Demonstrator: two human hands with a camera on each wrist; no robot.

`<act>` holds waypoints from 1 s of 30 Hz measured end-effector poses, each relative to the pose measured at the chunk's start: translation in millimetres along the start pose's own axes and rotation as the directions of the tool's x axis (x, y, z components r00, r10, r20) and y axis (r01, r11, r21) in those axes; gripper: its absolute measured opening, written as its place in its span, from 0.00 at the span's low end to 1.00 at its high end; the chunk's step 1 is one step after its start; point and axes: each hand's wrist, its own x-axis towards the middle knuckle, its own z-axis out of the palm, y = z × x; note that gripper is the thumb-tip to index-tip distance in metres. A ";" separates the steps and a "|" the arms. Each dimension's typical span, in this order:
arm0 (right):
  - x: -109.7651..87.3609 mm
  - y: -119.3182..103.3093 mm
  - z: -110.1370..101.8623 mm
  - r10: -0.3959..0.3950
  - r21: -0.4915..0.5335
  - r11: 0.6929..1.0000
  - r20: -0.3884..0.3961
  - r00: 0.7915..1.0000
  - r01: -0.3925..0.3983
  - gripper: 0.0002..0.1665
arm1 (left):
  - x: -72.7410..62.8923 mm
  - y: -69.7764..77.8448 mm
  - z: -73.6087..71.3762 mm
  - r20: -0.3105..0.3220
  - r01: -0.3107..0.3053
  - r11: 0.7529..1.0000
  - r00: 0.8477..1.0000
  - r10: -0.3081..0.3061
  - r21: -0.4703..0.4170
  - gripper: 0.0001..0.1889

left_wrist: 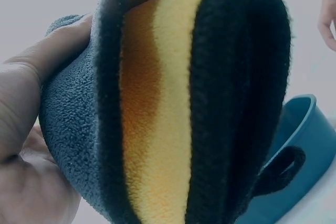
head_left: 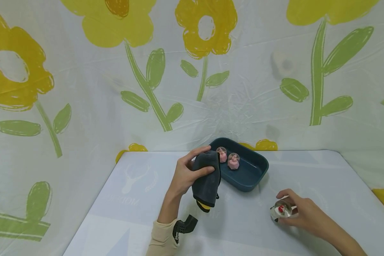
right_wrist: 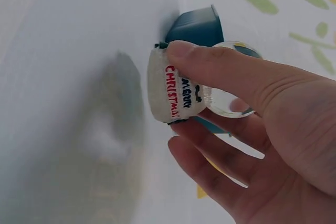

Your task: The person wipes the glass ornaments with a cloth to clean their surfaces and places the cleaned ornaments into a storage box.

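A folded cloth (head_left: 206, 177), dark grey outside with a yellow inner face and black edging, is gripped by my left hand (head_left: 189, 172) in front of the basin. The left wrist view shows its yellow lining, black border and a small black loop (left_wrist: 286, 171). My right hand (head_left: 304, 213) pinches a small snow globe (head_left: 281, 209) with a red figure inside, held close to the table. Its white base (right_wrist: 170, 90) carries the words "Merry Christmas" in the right wrist view. In the blue basin (head_left: 259, 165) stand two pink-based globes (head_left: 233, 161), partly beside the cloth.
The white table (head_left: 243, 220) bears faint printed patterns, including a deer head. Behind it hangs a curtain (head_left: 252, 89) with yellow flowers and green leaves. A black strap mount (head_left: 185, 225) sits on the left wrist.
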 end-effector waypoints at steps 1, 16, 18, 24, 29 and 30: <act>0.9 -0.5 -0.1 -0.011 0.005 1.000 -0.017 1.000 0.012 0.37 | 0.0 0.0 0.0 -0.001 0.002 1.000 1.000 -0.002 -0.001 0.31; 22.0 -19.5 -6.1 -0.043 -0.052 0.998 -0.224 0.974 0.032 0.35 | -0.4 -0.7 0.2 0.001 0.002 1.000 1.000 -0.002 -0.003 0.31; 24.6 -21.5 -6.7 -0.043 -0.053 0.998 -0.245 0.969 0.031 0.34 | -0.3 -0.6 0.2 0.001 0.003 1.000 1.000 -0.003 0.000 0.31; 30.3 -26.6 -8.9 -0.039 -0.058 0.998 -0.266 0.963 0.024 0.33 | -0.3 -0.5 0.1 0.003 0.004 1.000 1.000 -0.004 0.002 0.31; 36.4 -31.7 -10.2 -0.020 -0.052 0.999 -0.266 0.964 0.006 0.34 | -0.4 -0.1 0.3 0.000 0.004 1.000 1.000 -0.004 0.003 0.31; 38.0 -32.4 -9.9 -0.012 -0.045 0.999 -0.264 0.965 0.000 0.34 | -0.4 0.3 0.3 -0.001 0.006 1.000 1.000 -0.006 0.003 0.31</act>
